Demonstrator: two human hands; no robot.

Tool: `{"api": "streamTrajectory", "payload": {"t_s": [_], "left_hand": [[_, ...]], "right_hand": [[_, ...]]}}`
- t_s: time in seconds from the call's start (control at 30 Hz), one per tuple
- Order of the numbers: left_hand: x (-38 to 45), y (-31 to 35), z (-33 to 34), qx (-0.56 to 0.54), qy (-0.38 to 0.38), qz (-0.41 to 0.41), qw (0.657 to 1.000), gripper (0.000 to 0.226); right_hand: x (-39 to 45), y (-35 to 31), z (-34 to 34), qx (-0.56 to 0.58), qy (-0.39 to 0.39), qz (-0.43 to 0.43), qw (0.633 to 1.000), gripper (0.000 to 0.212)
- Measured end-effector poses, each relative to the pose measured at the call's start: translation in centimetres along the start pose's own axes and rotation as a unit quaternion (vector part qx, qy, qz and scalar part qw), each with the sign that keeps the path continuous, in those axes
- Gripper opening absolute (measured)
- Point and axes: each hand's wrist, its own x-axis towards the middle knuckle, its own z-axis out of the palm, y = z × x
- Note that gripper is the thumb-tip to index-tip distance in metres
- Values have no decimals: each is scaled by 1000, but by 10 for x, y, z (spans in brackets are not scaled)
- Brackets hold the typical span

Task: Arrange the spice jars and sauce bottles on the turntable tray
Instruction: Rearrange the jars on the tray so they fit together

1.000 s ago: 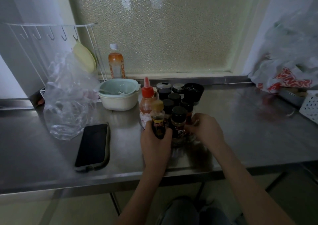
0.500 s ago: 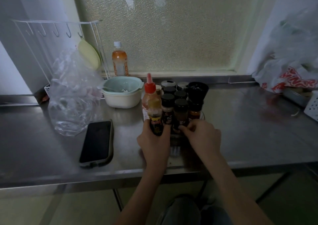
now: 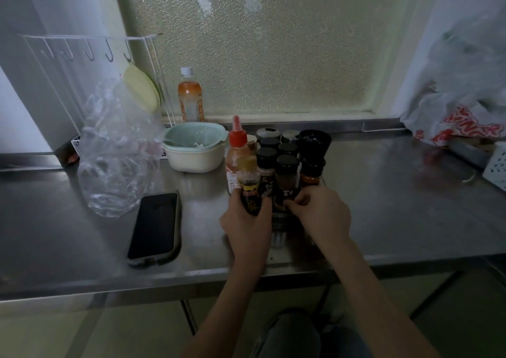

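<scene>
Several black-capped spice jars (image 3: 286, 149) stand packed together in the middle of the steel counter, with a red-capped sauce bottle (image 3: 237, 149) at their left and a black grinder (image 3: 313, 152) at their right. The turntable tray under them is mostly hidden; only a clear rim (image 3: 323, 183) shows. My left hand (image 3: 247, 226) grips a dark sauce bottle with a yellow cap (image 3: 248, 185) at the group's front left. My right hand (image 3: 320, 212) pinches the base of a front spice jar (image 3: 286, 179).
A dark phone (image 3: 154, 227) lies left of my hands. Behind it are a crumpled clear plastic bag (image 3: 117, 152), a pale green bowl (image 3: 195, 148), an orange drink bottle (image 3: 190, 97) and a white wire rack (image 3: 90, 56). Plastic bags (image 3: 460, 105) and a white basket (image 3: 497, 166) sit far right.
My head has tilted down a little, so everything sits higher in view. Both hands stay at the front of the group, the right hand drawing closer to the front jar.
</scene>
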Motion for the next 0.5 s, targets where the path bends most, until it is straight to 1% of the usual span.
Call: {"api": "streamTrajectory", "payload": {"t_s": [0.1, 0.17, 0.23, 0.27, 0.33, 0.4, 0.43, 0.5], "left_hand": [[0, -1, 1, 19, 0, 15, 1000, 13], [0, -3, 2, 22, 0, 16, 1000, 15], [1, -4, 2, 22, -1, 18, 1000, 21], [1, -5, 3, 24, -2, 19, 1000, 22], [1, -4, 2, 29, -6, 19, 999, 18], [1, -3, 1, 33, -9, 21, 999, 13], [0, -3, 1, 37, -11, 18, 999, 13], [1, -4, 2, 52, -16, 8, 999, 20]], "right_hand": [[0, 2, 0, 22, -8, -7, 1000, 17], [-4, 9, -4, 88, 41, -8, 995, 17], [-6, 18, -7, 140, 99, -7, 985, 23], [-4, 21, -9, 148, 103, -1, 984, 25], [4, 24, -7, 142, 77, 16, 987, 27], [13, 24, -4, 96, 53, 25, 994, 26], [15, 23, -3, 65, 43, 29, 997, 26], [17, 22, 0, 28, 37, 35, 998, 26]]}}
